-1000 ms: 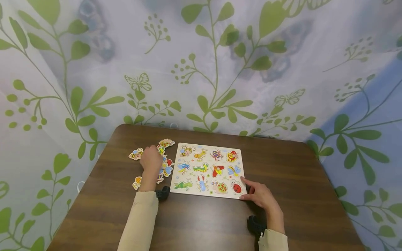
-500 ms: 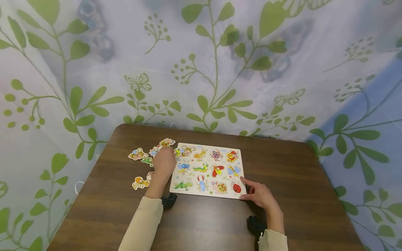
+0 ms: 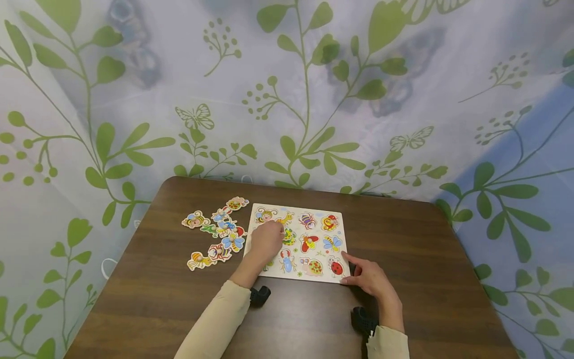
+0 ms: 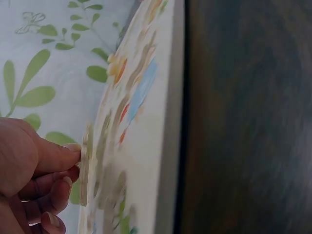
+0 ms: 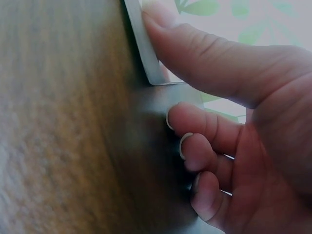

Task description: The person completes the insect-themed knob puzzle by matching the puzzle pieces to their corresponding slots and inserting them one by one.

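The wooden puzzle board (image 3: 273, 274), printed with colourful insects, lies on the table. Over its middle, my left hand (image 3: 265, 242) pinches a green-and-yellow caterpillar puzzle piece (image 3: 289, 236) between thumb and fingers. From the left wrist, that piece (image 4: 85, 168) shows edge-on, upright at the fingertips and close over the board's face. The hand covers part of the board's left side. At the near right corner, my right hand (image 3: 372, 276) holds the board, index finger along the side edge and thumb at the corner. The right wrist view has the thumb (image 5: 195, 53) on the board, other fingers bent beside it.
Left of the board lie several loose insect pieces, among them a bee (image 3: 195, 220), a snail (image 3: 236, 203), a dragonfly (image 3: 232, 242), a spider (image 3: 219, 252) and an ant (image 3: 199, 261). Behind the brown table (image 3: 430, 259) hangs a leaf-patterned cloth (image 3: 314, 99).
My left hand has picked the caterpillar piece out of the loose pieces and moved right with it, over the board. The right hand has stayed at the corner.
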The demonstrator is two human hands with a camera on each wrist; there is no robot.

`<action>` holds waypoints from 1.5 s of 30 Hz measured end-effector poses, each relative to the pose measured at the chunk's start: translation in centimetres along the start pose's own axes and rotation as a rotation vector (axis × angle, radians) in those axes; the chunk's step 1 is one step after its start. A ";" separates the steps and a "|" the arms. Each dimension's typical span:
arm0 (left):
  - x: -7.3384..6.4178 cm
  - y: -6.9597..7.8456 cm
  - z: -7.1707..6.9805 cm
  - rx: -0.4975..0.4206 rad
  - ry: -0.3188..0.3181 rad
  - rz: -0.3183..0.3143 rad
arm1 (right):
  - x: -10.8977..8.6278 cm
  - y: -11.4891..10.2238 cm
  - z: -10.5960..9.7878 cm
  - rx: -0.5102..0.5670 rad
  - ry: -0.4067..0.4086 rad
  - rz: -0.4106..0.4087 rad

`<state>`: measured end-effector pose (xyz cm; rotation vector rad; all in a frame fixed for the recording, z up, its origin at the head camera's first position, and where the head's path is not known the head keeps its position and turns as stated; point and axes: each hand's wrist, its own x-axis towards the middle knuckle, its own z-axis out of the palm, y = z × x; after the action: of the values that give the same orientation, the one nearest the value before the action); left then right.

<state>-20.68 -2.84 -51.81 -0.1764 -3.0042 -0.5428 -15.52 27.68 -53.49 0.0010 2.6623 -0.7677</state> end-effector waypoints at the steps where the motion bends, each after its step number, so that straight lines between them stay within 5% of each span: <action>1: 0.0 0.2 0.2 0.004 -0.009 0.007 | 0.0 0.0 0.0 0.000 -0.001 0.001; 19: 0.0 1.5 1.1 0.059 -0.048 0.047 | -0.1 0.3 -0.6 0.003 -0.013 0.012; 28: 0.1 0.5 0.6 -0.019 -0.023 0.048 | 0.0 0.5 -0.7 -0.004 -0.016 0.025; 36: 1.2 -2.5 -0.9 -0.015 0.078 -0.016 | -0.1 0.5 -0.5 -0.005 -0.008 0.026; 41: 2.8 -6.7 -2.0 -0.067 0.158 -0.074 | 0.0 0.3 -0.3 0.001 -0.007 0.013; 45: 4.4 -10.0 -3.1 -0.041 0.122 -0.184 | 0.0 0.1 -0.2 0.008 -0.008 -0.002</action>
<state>-26.08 -12.78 -51.91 0.1282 -2.9083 -0.6075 -15.63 27.92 -53.40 -0.0027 2.6518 -0.7775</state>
